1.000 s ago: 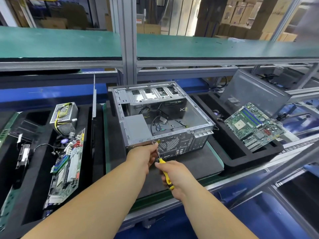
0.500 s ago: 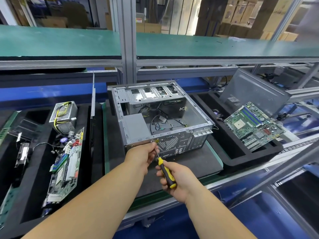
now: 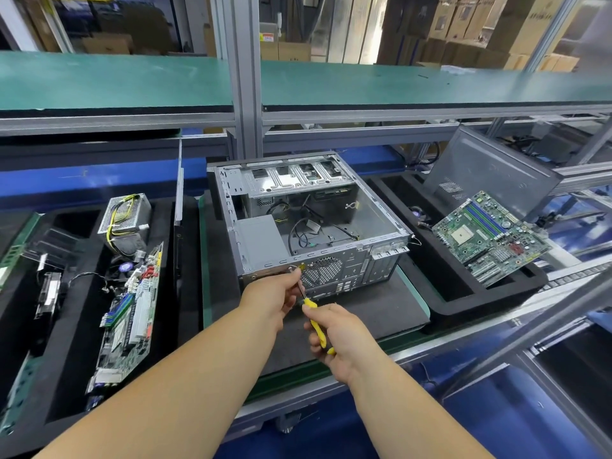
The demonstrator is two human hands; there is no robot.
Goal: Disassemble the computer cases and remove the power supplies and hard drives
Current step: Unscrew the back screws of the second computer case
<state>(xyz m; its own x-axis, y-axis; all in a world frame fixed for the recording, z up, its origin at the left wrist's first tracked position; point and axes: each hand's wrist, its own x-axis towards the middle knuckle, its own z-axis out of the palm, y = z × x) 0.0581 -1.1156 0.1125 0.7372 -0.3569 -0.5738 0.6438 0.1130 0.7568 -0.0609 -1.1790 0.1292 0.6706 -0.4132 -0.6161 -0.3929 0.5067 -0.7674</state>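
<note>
No brand or label text is legible; a small yellow sticker (image 3: 302, 267) on the case's rear panel and a red-and-white sign (image 3: 269, 37) in the background are too small to read.

The left tray (image 3: 76, 293), lined with black foam, holds a power supply (image 3: 126, 216) with yellow wires on top, a board (image 3: 130, 316) lying tilted along the tray's right side, a small fan (image 3: 125, 267) between them, and a dark part (image 3: 49, 293) at the left. The right tray (image 3: 463, 303), also black foam, holds a green board (image 3: 490, 236) propped at an angle and a grey side panel (image 3: 490, 173) leaning upright behind it.

The case (image 3: 314, 226) lies open on a dark mat (image 3: 364, 309) between the two trays. It is bare grey metal. A drive cage (image 3: 291, 177) spans the far end. A grey power supply box (image 3: 261, 241) sits in the near-left corner. Loose black cables (image 3: 304, 230) lie on the floor of the case. The rear panel, with a round fan grille (image 3: 323, 271), faces the person.

The left hand (image 3: 275, 294) rests against the rear panel beside the sticker, its fingertips pinched around the shaft of a screwdriver (image 3: 313, 318). The right hand (image 3: 341, 336) is closed around the yellow handle. The tip meets the panel near the sticker; the exact contact is hidden by the fingers.
</note>
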